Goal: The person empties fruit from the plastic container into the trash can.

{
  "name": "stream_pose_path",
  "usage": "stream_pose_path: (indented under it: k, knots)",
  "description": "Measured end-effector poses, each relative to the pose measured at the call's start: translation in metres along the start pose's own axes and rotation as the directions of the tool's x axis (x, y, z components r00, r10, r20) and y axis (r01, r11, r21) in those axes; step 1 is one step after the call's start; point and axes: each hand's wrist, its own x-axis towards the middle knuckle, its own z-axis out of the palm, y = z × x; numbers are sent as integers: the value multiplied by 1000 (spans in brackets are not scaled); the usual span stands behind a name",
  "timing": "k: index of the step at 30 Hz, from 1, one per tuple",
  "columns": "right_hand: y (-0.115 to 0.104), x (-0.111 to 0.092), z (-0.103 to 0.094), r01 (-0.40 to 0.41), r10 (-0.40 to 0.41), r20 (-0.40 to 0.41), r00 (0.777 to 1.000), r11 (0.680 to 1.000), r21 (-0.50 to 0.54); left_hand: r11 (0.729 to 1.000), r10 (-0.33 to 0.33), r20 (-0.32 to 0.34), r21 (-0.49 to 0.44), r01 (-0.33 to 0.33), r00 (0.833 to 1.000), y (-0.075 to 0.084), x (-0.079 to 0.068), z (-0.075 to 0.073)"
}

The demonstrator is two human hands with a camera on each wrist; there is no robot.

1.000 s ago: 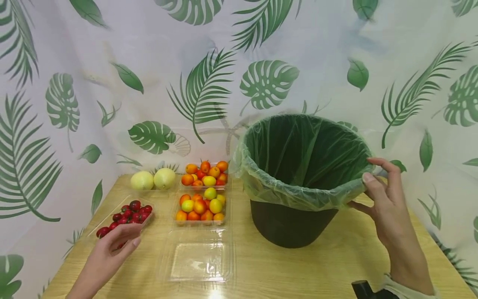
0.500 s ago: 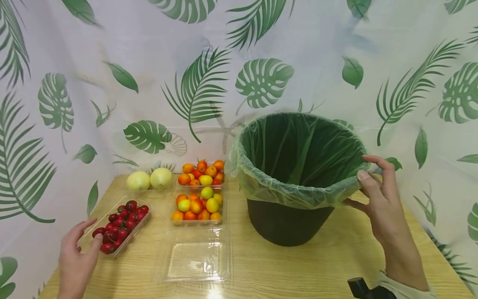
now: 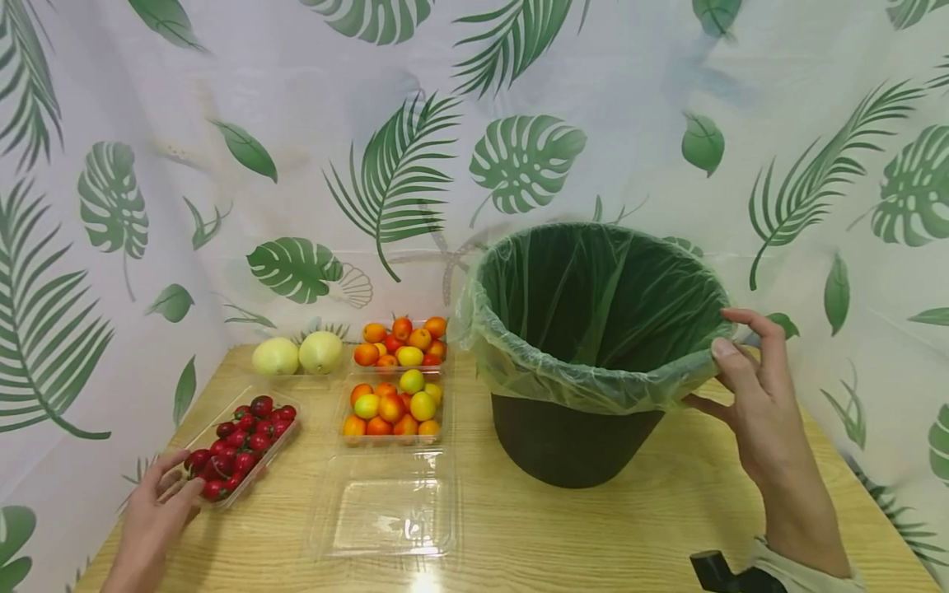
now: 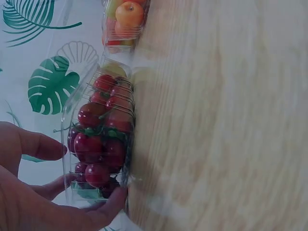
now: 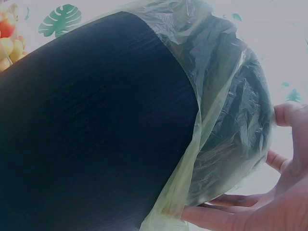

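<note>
My left hand [image 3: 151, 515] is at the near end of a transparent plastic box [image 3: 255, 476] filled with small red cherry tomatoes [image 3: 240, 441]. In the left wrist view the thumb [image 4: 113, 202] lies along one side of that box and the fingers along the other, gripping its end. On the right, my right hand [image 3: 771, 420] holds the rim of a black bin [image 3: 574, 445], finger and thumb at the edge. A thin green bag [image 3: 578, 383] lines the bin and folds down over its outside. The bin leans, its mouth facing me.
Two boxes of orange and yellow fruit [image 3: 393, 408] stand mid-left, one behind the other. Two pale yellow-green melons [image 3: 320, 354] sit at the back left. A transparent box [image 3: 393, 515] lies in front on the wooden table [image 3: 563, 535]. A leaf-print curtain [image 3: 630, 82] hangs behind.
My left hand has drawn back from over the cherry tomatoes, moved left, and closed in on the near end of their box. The right hand keeps its hold on the bin's rim.
</note>
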Motion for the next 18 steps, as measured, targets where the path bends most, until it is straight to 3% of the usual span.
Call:
stream_pose_path:
  k: [3,11,18]
  knots:
    - [0,0,0,-1,1,-2,1000,1000,-2,998,-13,8,-60,13,1000,-2,5,0]
    - [0,0,-1,7,-7,2,1000,1000,-4,997,-24,27,-78,26,999,-6,10,2]
    - [1,0,0,8,-8,2,1000,1000,7,988,-46,-2,-149,45,999,-4,9,0]
